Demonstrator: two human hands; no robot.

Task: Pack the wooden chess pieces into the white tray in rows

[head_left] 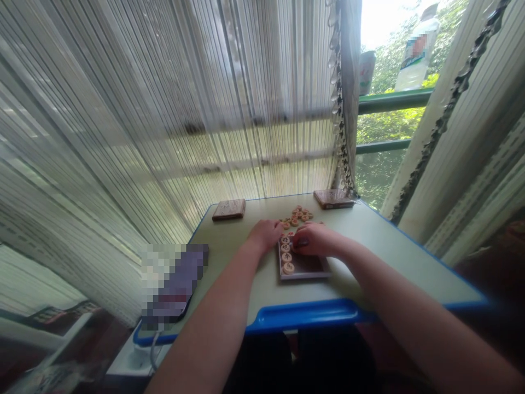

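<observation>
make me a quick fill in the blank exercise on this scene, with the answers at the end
1. The edge of the pale table is coloured ____.
2. In the picture, a column of round pieces runs along the ____ side of the tray.
3. The left hand is near the tray; the other hand, over it, is the person's ____.
4. In the picture, the bottle stands to the ____ of the can.

Missing words: blue; left; right; right
</observation>
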